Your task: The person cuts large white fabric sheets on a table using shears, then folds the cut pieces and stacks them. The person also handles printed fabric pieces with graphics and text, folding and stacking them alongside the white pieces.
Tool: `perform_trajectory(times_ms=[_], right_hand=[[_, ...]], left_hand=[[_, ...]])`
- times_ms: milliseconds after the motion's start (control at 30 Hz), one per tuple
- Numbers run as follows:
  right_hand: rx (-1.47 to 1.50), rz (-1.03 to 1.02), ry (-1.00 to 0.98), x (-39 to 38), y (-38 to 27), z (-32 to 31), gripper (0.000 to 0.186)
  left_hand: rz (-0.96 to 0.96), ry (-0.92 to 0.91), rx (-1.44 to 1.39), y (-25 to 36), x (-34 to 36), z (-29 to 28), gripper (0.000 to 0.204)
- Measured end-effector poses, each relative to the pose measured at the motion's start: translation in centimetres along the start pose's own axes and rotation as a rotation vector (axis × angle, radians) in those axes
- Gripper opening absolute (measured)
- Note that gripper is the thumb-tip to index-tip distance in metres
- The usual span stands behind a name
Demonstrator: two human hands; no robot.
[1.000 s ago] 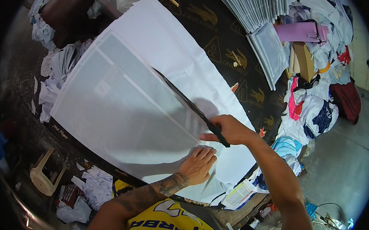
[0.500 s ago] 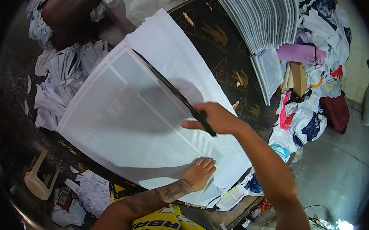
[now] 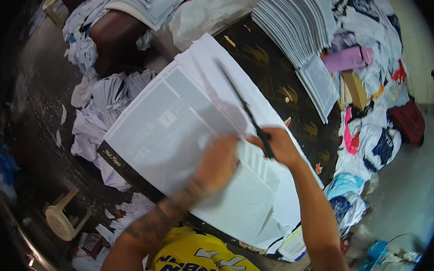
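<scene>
Right hand [image 3: 280, 143] held dark scissors [image 3: 251, 114], tip forward over white sheet [image 3: 259, 102]. Left hand [image 3: 221, 158], blurred, was over grey printed sheet [image 3: 160, 147]; couldn't tell its grip. Both sheets lay on black desk [image 3: 274, 76]. Folded stack [image 3: 297, 21] sat beyond right hand.

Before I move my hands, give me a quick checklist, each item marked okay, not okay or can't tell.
1. Scissors held in right hand: ok.
2. Scissors shut: cannot tell, too blurred.
3. Left hand clear of the scissors' tips: ok, it is nearer the right hand.
4. Left hand pressing on printed sheet: cannot tell, the hand is blurred.
5. Printed sheet smooth: not ok, creases show at its lower right.
6. Folded stack apart from printed sheet: ok, dark table shows between.
</scene>
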State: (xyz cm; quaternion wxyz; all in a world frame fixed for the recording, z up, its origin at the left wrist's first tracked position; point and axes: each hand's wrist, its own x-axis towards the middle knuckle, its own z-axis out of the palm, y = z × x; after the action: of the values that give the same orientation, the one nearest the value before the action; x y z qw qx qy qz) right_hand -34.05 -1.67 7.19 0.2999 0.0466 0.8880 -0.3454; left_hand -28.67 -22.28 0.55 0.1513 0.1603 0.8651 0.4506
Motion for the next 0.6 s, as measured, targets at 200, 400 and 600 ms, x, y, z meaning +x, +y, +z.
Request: perform_trajectory(times_ms=[200,400,600], right_hand=[[0.52,0.522,0.627,-33.1,16.3,15.6,0.041],[0.763,1.135,1.035,-52.8,17.9,37.1,0.043],[0.877,0.949,1.033,-53.8,13.3,46.0,0.037]], left_hand=[[0.099,0.306,0.245,-3.5,11.2,6.4,0.162],[0.471,-0.166,0.433,16.5,0.9,32.1,0.05],[0.938,-1.027,-0.314,28.9,-29.4,25.9,0.043]])
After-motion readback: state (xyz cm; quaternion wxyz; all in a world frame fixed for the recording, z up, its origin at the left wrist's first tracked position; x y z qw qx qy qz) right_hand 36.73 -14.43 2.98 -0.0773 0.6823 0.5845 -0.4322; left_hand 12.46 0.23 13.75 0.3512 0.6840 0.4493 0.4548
